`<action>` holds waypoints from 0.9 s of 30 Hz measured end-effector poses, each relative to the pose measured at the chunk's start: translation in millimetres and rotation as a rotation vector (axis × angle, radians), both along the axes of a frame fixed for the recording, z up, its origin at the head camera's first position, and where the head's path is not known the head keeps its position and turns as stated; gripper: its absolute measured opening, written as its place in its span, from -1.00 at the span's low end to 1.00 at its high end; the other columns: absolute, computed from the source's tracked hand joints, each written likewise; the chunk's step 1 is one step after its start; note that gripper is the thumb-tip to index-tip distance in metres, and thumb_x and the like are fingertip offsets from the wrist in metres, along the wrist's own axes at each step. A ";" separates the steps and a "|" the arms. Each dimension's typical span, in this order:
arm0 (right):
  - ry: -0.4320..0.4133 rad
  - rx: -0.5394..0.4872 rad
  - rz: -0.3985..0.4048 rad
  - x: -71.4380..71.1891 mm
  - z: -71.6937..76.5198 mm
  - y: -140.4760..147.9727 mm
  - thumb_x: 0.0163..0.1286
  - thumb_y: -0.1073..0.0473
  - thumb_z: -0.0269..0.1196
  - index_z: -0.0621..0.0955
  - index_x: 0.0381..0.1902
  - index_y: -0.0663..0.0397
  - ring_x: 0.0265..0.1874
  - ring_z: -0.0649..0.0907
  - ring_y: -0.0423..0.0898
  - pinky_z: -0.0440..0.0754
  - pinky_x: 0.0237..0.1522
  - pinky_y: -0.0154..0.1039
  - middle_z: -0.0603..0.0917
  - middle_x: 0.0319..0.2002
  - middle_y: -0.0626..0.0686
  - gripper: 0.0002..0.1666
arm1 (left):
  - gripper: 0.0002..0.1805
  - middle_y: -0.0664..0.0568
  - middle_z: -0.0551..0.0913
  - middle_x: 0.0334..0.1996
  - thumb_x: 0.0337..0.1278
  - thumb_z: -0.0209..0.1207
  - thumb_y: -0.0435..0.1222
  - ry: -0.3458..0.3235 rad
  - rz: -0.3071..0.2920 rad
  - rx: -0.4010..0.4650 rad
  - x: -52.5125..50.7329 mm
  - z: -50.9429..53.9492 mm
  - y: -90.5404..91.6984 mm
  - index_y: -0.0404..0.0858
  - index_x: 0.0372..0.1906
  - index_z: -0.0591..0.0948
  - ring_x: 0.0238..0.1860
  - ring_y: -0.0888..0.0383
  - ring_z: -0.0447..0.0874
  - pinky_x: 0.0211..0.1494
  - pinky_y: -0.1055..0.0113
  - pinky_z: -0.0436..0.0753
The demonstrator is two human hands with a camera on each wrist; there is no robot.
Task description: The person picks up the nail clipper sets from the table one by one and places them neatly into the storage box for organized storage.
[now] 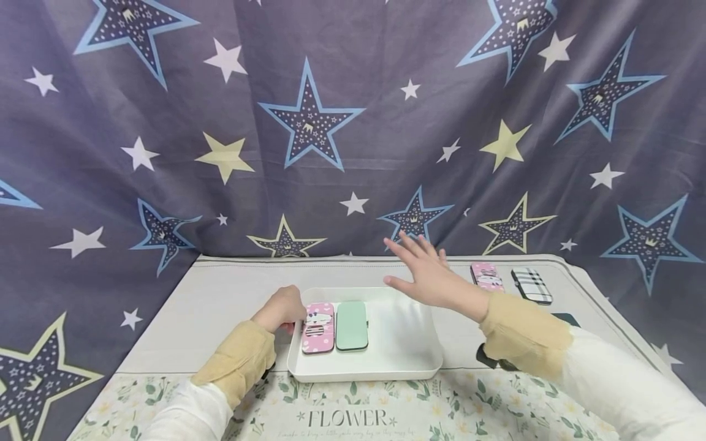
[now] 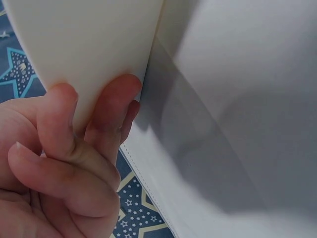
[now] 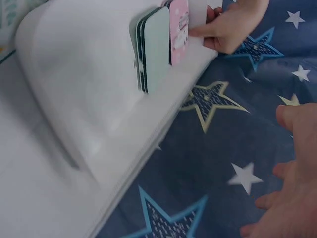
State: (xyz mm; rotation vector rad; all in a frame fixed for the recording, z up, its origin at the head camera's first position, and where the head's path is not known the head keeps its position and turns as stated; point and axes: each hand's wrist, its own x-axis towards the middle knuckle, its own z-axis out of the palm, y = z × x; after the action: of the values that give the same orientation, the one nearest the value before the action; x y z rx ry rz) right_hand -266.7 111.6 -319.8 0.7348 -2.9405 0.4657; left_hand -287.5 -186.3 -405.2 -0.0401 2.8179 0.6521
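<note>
A shallow white tray (image 1: pixel 386 370) rests on the table. In it, a pink case (image 1: pixel 318 337) with a cat picture lies left of a mint-green case (image 1: pixel 352 326). At the tray's left rim is my left hand (image 1: pixel 280 308). The left wrist view shows its curled fingers (image 2: pixel 116 99) pinching the tray's wall (image 2: pixel 89 39). Above the tray's far right corner, my right hand (image 1: pixel 425 275) is raised with its fingers spread, holding nothing. It also appears in the right wrist view, apart from the tray.
Right of the tray lie another pink case (image 1: pixel 488 277), a plaid case (image 1: pixel 532 285) and a dark green case (image 1: pixel 565 319) partly hidden by the right sleeve. A floral mat (image 1: pixel 347 419) covers the near table edge. A star-patterned curtain (image 1: pixel 353 153) hangs behind the table.
</note>
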 end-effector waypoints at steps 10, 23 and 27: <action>0.089 -0.038 -0.081 27.7 -4.7 64.6 0.32 -0.30 0.08 0.02 0.48 -0.34 0.46 -0.23 0.22 -0.26 0.28 0.48 -0.18 0.52 0.03 -0.13 | -0.88 0.07 0.44 -0.92 -0.05 0.11 -0.41 -0.031 0.001 0.042 -0.8 -4.3 -7.7 -0.38 -0.57 0.50 -0.91 0.28 0.33 -0.83 0.54 0.35; 0.031 -0.146 -0.221 51.7 -51.1 146.9 0.35 -0.21 0.11 -0.06 0.50 -0.14 0.37 -0.27 0.48 -0.16 0.12 0.61 -0.29 0.47 0.33 -0.06 | -0.83 -0.09 0.61 -0.75 0.00 0.14 -0.38 -0.088 0.033 0.223 8.5 7.4 -15.1 -0.40 -0.57 0.56 -0.81 0.21 0.50 -0.69 0.41 0.60; -0.064 -0.188 -0.247 57.3 -80.1 160.6 0.36 -0.18 0.10 -0.08 0.50 -0.01 0.34 -0.32 0.53 -0.15 0.05 0.65 -0.33 0.44 0.42 -0.05 | -0.86 -0.12 0.64 -0.71 0.03 0.15 -0.41 -0.092 0.012 0.245 13.9 10.6 -17.2 -0.44 -0.52 0.57 -0.79 0.19 0.54 -0.64 0.37 0.65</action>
State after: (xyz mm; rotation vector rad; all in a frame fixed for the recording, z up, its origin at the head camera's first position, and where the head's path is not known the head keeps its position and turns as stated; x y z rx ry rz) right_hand -209.5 272.2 -399.9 0.3368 -2.9362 0.7393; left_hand -273.6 -203.4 -394.6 -0.0419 2.6325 0.9670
